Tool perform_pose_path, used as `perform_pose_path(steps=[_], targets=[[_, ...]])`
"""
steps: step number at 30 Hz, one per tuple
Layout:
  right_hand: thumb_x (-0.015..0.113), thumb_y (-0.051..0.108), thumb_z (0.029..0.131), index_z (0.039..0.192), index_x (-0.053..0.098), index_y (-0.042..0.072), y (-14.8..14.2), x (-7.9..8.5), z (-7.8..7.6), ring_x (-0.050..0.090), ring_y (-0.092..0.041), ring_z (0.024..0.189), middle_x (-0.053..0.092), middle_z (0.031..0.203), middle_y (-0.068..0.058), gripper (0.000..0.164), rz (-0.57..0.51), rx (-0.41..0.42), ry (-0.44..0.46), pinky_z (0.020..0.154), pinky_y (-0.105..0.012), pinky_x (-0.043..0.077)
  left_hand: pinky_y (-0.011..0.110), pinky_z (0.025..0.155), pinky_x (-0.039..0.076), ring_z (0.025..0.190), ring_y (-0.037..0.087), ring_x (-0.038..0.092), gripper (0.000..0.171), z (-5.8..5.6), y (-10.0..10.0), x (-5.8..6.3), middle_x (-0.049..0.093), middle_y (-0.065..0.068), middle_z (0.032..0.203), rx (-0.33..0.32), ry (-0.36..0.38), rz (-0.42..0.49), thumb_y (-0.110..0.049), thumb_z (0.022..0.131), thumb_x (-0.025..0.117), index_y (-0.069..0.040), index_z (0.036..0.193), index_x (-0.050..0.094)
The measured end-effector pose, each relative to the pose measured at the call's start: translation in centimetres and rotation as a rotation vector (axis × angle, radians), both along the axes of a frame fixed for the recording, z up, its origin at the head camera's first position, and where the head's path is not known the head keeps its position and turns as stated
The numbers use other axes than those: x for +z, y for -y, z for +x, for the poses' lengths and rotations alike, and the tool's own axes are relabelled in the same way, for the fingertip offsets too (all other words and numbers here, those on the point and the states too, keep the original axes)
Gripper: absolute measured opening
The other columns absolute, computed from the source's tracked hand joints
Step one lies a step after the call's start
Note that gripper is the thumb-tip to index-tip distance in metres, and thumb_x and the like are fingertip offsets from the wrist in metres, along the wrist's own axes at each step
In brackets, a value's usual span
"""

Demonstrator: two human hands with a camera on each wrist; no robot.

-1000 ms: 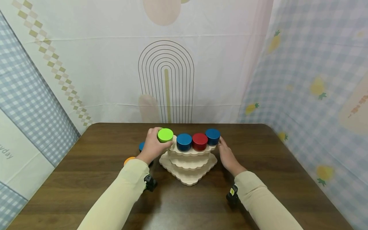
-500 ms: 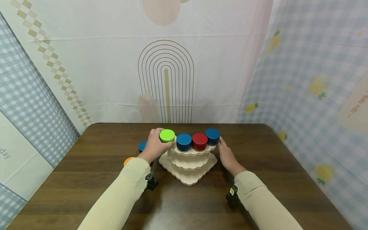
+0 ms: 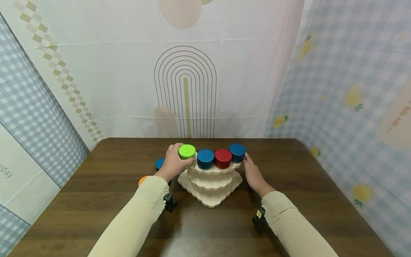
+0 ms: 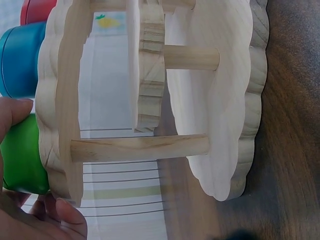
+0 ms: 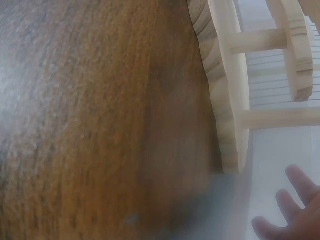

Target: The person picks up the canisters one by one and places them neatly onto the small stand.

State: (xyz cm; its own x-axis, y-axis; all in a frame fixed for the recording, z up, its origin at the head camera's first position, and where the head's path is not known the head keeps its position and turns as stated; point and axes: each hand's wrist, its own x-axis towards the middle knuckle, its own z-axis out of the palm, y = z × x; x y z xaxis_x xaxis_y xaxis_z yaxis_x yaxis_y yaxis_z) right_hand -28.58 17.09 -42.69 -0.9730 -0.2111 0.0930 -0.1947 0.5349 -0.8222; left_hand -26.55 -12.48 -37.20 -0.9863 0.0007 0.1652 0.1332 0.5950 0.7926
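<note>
A scalloped, tiered wooden display stand (image 3: 210, 184) stands mid-table. Along its top tier sit a blue round tin (image 3: 205, 159), a red round tin (image 3: 223, 158) and another blue tin (image 3: 237, 152) at the right end. My left hand (image 3: 174, 162) holds a bright green round tin (image 3: 187, 151) at the top tier's left end; in the left wrist view this green tin (image 4: 22, 155) rests against the tier's surface. My right hand (image 3: 255, 175) is beside the right-end blue tin, its fingertips partly hidden. In the right wrist view, several fingers (image 5: 287, 205) are spread and fairly straight.
Left of the stand, partly behind my left arm, are a blue tin (image 3: 159, 164) and an orange thing (image 3: 142, 180). The brown wooden table (image 3: 212, 232) reaches back to a patterned curtain (image 3: 237, 89). Round posts (image 4: 140, 148) join the stand's tiers.
My left hand has shifted slightly to the right with the green tin, closer to the neighbouring blue tin, then stayed almost still. The right hand and the stand have not visibly moved.
</note>
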Motion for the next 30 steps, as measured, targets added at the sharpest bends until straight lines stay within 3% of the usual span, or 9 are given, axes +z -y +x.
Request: perform_pose_path(steps=[17, 30], targets=[[0.013, 0.033, 0.106, 0.156, 0.004, 0.013, 0.0, 0.2, 0.0, 0.014, -0.038, 0.145, 0.012, 0.16, -0.018, 0.055, -0.026, 0.012, 0.038, 0.113, -0.058, 0.016, 0.052, 0.093, 0.043, 0.119, 0.036, 0.037, 0.076, 0.3, -0.4, -0.2, 0.039, 0.021, 0.133, 0.026, -0.03, 0.01, -0.021, 0.08, 0.077, -0.004, 0.143, 0.038], [0.013, 0.031, 0.106, 0.156, 0.005, 0.014, -0.1, 0.1, -0.1, 0.015, -0.037, 0.145, 0.015, 0.159, -0.017, 0.054, -0.018, 0.003, 0.029, 0.114, -0.057, 0.015, 0.047, 0.096, 0.043, 0.117, 0.033, 0.043, 0.077, 1.6, 0.8, 0.3, 0.037, 0.018, 0.133, -0.024, -0.049, 0.021, -0.022, 0.081, 0.076, -0.007, 0.144, 0.035]])
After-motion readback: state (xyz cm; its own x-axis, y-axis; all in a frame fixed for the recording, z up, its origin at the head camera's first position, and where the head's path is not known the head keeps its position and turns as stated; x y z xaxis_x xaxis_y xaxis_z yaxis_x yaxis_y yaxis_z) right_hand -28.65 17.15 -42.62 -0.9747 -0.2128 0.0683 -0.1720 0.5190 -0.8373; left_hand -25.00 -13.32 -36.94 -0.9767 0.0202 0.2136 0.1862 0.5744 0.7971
